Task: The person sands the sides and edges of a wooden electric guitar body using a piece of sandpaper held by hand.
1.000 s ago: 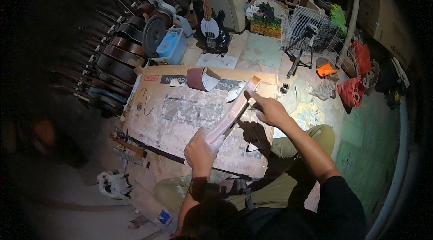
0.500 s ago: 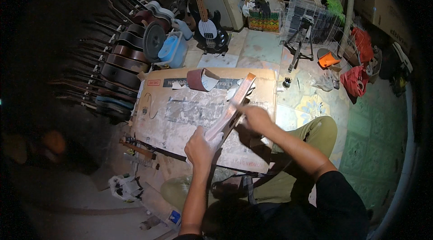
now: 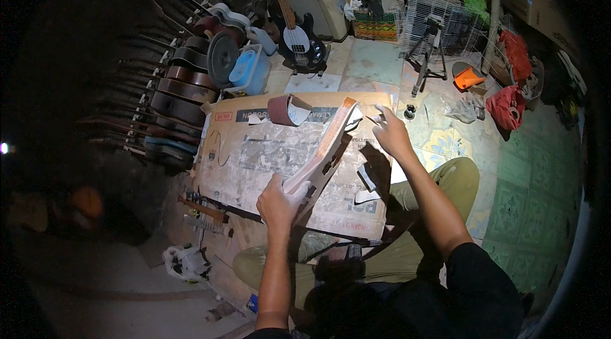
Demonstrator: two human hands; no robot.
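Observation:
A pale wooden guitar body (image 3: 323, 147) stands on its edge above a dusty cardboard sheet (image 3: 248, 176), its curved side facing up and its far end orange-brown. My left hand (image 3: 279, 204) is closed around the near end, whitened with dust at the thumb. Off the wood, to the right of its far end, my right hand (image 3: 391, 134) hangs with fingers apart; I make out nothing held in it. A brown-red sanding belt loop (image 3: 280, 111) lies on the cardboard beyond the body. Scraps of sandpaper (image 3: 367, 178) lie to the right of it.
At the left stands a row of guitars (image 3: 181, 94), beside a blue plastic tub (image 3: 254, 71). A black bass guitar (image 3: 305, 46) leans at the back. Further right are a wire cage (image 3: 439, 17), a small tripod (image 3: 429, 52), an orange scoop (image 3: 470, 77) and a red bag (image 3: 507, 108).
My right hand, blurred against the wood's side earlier, has moved away from it to the right and forward. The left hand keeps its hold on the guitar body.

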